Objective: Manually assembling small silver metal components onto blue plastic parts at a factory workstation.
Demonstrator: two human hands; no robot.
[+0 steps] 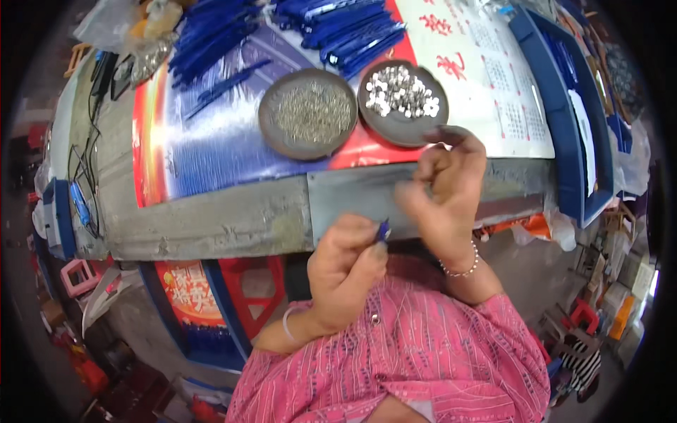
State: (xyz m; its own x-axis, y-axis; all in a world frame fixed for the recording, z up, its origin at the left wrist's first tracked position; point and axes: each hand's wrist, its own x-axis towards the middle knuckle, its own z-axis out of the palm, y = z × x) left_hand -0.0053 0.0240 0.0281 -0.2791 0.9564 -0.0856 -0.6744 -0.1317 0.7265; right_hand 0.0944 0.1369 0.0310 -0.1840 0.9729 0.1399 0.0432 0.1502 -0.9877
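Note:
My left hand is closed in a pinch just in front of the table edge. A small dark blue piece sticks out between its thumb and fingertips; the rest of it is hidden in the hand. Raised to the right is my right hand, with bent fingers and a blurred thumb set apart from them. I see nothing between its fingers. Its fingertips are near the rim of a dark round dish with small white and dark pieces. Beside it, another dark dish holds many fine brassy metal bits.
Piles of long blue strips lie at the back of the table, on a printed poster sheet. A blue tray stands at the right edge. Cables and a blue tool lie at left. Below the table is a red stool.

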